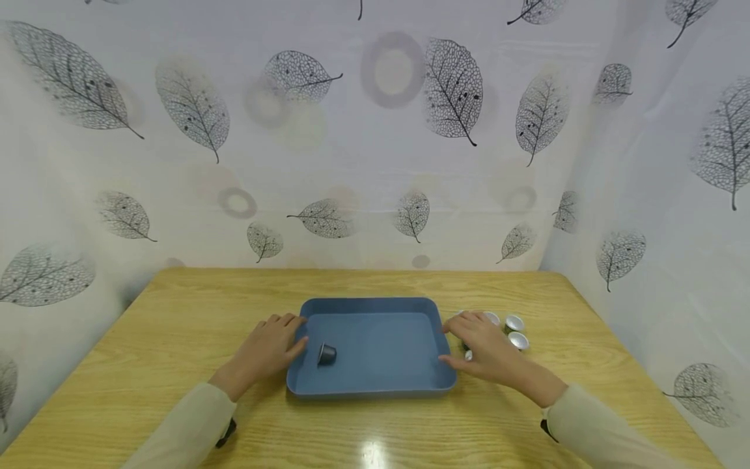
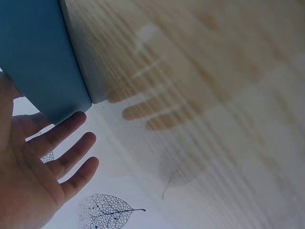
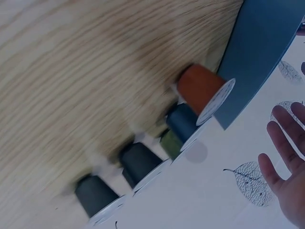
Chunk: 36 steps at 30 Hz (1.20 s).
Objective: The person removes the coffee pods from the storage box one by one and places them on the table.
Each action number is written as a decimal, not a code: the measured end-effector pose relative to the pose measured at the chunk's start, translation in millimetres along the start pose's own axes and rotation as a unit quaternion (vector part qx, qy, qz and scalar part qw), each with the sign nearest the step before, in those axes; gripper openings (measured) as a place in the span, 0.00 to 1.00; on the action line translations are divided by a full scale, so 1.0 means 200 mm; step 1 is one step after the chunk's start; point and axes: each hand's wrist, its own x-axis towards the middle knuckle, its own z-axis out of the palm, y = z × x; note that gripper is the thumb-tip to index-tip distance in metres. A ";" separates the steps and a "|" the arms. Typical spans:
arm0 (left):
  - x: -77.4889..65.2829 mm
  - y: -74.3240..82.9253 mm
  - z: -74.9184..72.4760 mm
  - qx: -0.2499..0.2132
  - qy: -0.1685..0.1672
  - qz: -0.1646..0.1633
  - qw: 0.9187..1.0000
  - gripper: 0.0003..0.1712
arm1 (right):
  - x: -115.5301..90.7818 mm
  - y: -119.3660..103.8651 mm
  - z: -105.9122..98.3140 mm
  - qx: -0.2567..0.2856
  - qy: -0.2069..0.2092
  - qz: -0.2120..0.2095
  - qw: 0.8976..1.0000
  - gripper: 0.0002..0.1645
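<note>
A shallow blue tray (image 1: pixel 381 352) sits on the wooden table. Inside it, toward the left end, a dark coffee capsule (image 1: pixel 328 355) lies tipped on its side. My left hand (image 1: pixel 265 348) is at the tray's left end, its fingers spread and extended; in the left wrist view, fingertips reach the tray's outer corner. Across from it, my right hand (image 1: pixel 489 350) is by the right end, thumb and fingers apart and close to the rim. Beneath and beside that hand stand several capsules, among them an orange capsule (image 3: pixel 200 88) and a dark blue capsule (image 3: pixel 181 121).
More capsules with silver lids stand right of the tray, including a green capsule (image 3: pixel 170 144) and a black capsule (image 3: pixel 139 162). The wooden table (image 1: pixel 193 319) extends around the tray. A leaf-patterned curtain (image 1: pixel 351 150) encloses the back and sides.
</note>
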 end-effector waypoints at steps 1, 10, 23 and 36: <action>0.00 0.00 0.00 0.000 0.000 0.000 1.000 0.23 | 0.01 -0.01 0.01 0.000 -0.004 -0.003 1.000 0.23; 0.00 0.00 0.00 -0.001 0.001 -0.001 1.000 0.23 | 0.10 -0.06 0.07 0.013 -0.041 -0.018 0.999 0.25; 0.00 -0.01 0.01 -0.002 -0.003 -0.001 1.000 0.24 | 0.22 -0.12 0.16 0.006 -0.051 -0.067 0.996 0.26; 0.00 0.00 0.00 0.000 0.001 0.001 1.000 0.24 | 0.38 -0.18 0.20 0.001 -0.119 -0.078 0.990 0.25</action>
